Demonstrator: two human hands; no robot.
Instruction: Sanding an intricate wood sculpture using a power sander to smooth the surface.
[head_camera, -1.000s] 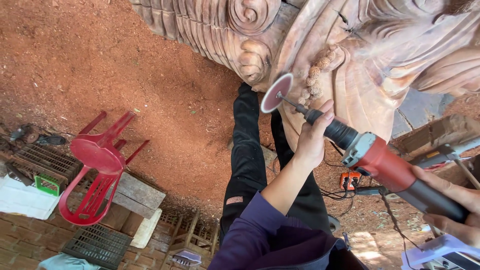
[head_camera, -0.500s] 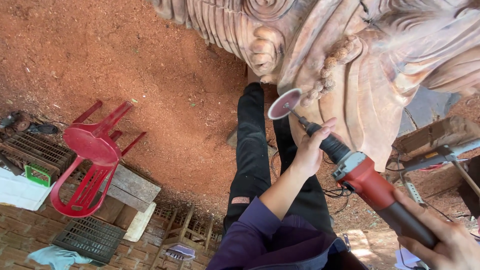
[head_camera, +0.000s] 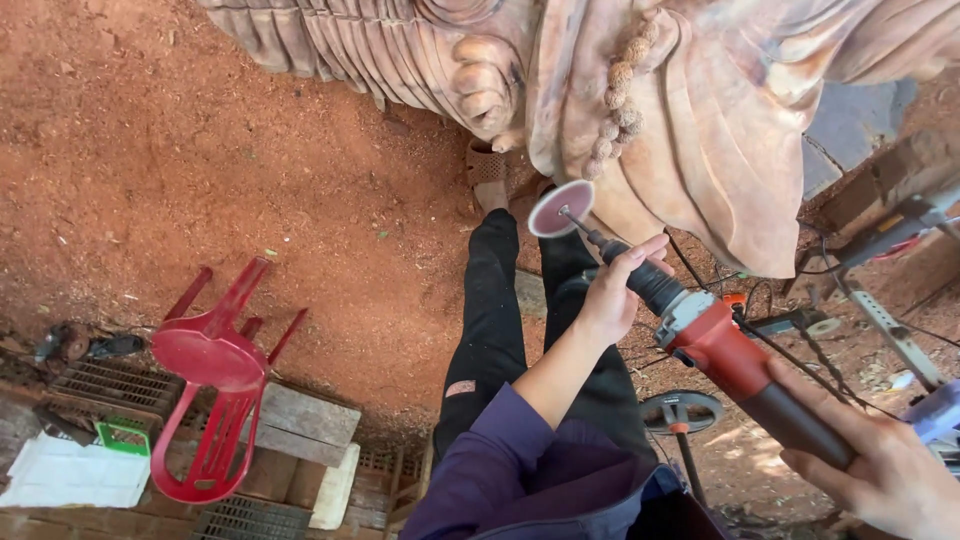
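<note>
I hold a red and black die grinder (head_camera: 720, 350) with both hands. My left hand (head_camera: 612, 292), on a purple-sleeved arm, wraps the black neck of the tool. At the lower right, my right hand (head_camera: 880, 475) grips its dark rear handle. A pink sanding disc (head_camera: 560, 208) on the tool's thin shaft hangs just below the large carved wooden statue (head_camera: 700, 120), close to a string of carved beads (head_camera: 615, 110); contact cannot be made out. My black-trousered legs (head_camera: 495, 310) and a sandalled foot (head_camera: 487, 170) stand on red sawdust.
A red plastic stool (head_camera: 215, 380) lies tipped over beside wooden planks (head_camera: 305, 420) and crates. A white sheet (head_camera: 70, 475) and a green item lie at lower left. Cables, a metal stand (head_camera: 890, 320) and a small round-based stand (head_camera: 680, 412) crowd the right.
The view has shifted so the statue fills more of the top. The grinder and disc have moved lower and left along the carving. Both hands keep their grip.
</note>
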